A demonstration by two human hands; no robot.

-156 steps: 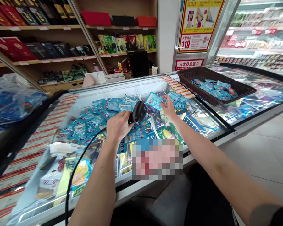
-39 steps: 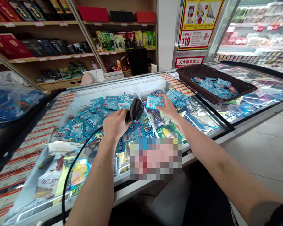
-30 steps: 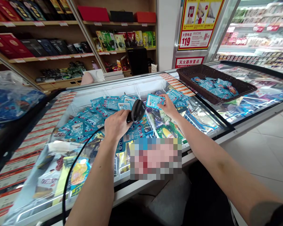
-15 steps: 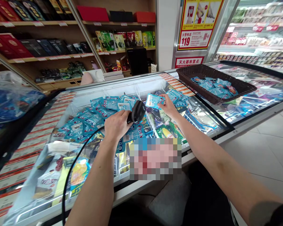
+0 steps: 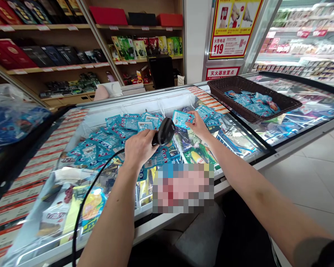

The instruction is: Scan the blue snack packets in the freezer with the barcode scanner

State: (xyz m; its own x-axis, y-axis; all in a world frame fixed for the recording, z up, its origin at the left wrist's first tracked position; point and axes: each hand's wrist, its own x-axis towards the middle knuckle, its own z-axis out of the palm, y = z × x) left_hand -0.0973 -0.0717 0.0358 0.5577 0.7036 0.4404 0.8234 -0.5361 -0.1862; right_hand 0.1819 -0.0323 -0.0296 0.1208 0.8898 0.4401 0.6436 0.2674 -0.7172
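My left hand [image 5: 140, 148] is closed around the handle of a black barcode scanner [image 5: 166, 132], its cable trailing down to the left. The scanner's head faces a light-blue packet [image 5: 180, 118] with a printed barcode. That packet is pinched at its right end by the fingers of my right hand [image 5: 197, 125], held over the freezer's wire divider. Beneath and left of the scanner spreads a heap of similar blue packets [image 5: 105, 139]. More blue packets [image 5: 208, 113] lie just behind my right hand.
A brown woven basket [image 5: 284, 107] with several blue packets stands on the freezer's right part. Plastic-wrapped blue goods [image 5: 13, 118] sit at the left. Price labels [image 5: 25, 193] line the freezer frame [image 5: 153, 228]. Shelves [image 5: 58, 68] of boxes stand behind. A blurred patch covers the front edge.
The scanner in my left hand has shifted very slightly right and up, closer to the packet. My right hand holds the packet almost still.
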